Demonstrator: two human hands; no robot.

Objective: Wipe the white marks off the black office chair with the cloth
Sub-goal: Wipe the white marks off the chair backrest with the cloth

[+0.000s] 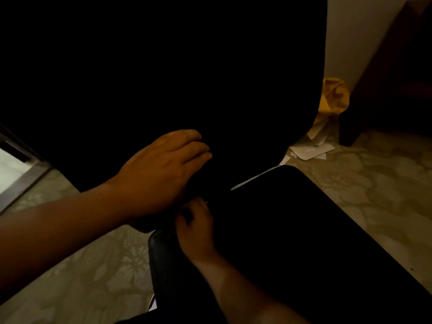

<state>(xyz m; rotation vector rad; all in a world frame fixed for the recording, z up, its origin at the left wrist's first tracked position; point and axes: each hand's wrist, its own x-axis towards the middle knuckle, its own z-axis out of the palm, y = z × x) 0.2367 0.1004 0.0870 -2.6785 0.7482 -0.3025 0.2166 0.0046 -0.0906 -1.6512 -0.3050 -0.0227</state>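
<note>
The black office chair fills most of the view. Its backrest [163,66] is above and its seat [292,230] is at lower right, both too dark to show any white marks. My left hand [161,169] lies over the lower edge of the backrest with its fingers bent and its thumb hidden underneath. Just below it, my right hand [196,228] is at the gap between backrest and seat with its fingers curled. The dark hides whatever they hold. I see no cloth in either hand.
A crumpled yellow fabric or bag [334,97] lies by the white wall at the back right, with white papers [308,150] on the patterned floor [362,183] in front of it. Dark wooden furniture [385,90] stands at the right. A doorway threshold [21,178] is at the left.
</note>
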